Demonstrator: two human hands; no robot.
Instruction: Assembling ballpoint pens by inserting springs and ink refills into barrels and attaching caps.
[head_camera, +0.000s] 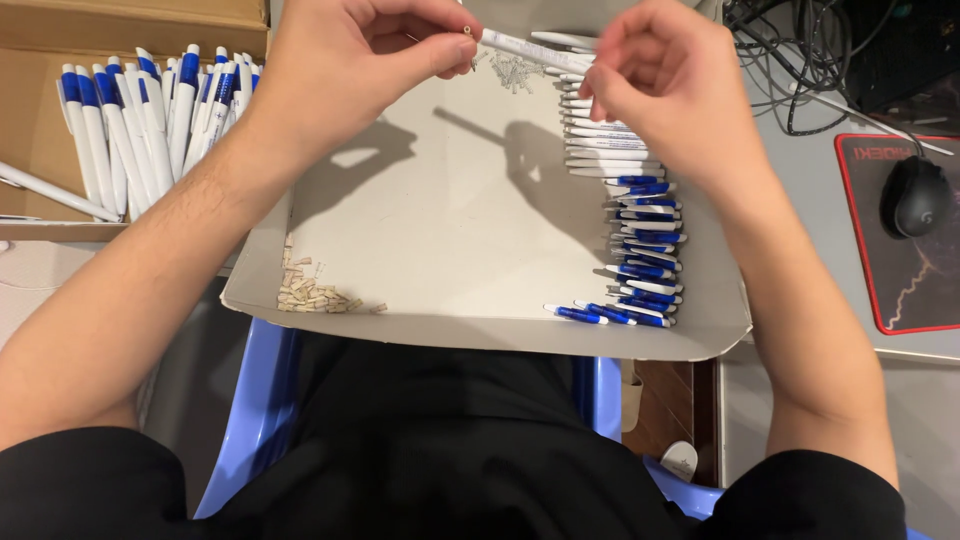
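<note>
My left hand (355, 60) pinches a small pale part against the end of a white pen barrel (530, 50). My right hand (665, 85) grips the other end of that barrel. Both hands hover over a flat grey cardboard tray (450, 230) resting on my lap. Along the tray's right side lies a pile of white barrels (605, 145) and blue-and-white pen parts (645, 250). A heap of tiny springs (515, 72) lies just under the held barrel.
Small beige parts (310, 292) sit in the tray's near left corner. A cardboard box at the left holds several finished blue-and-white pens (150, 115). A black mouse (915, 195) lies on a red-edged mat at the right, with cables (800, 60) behind it.
</note>
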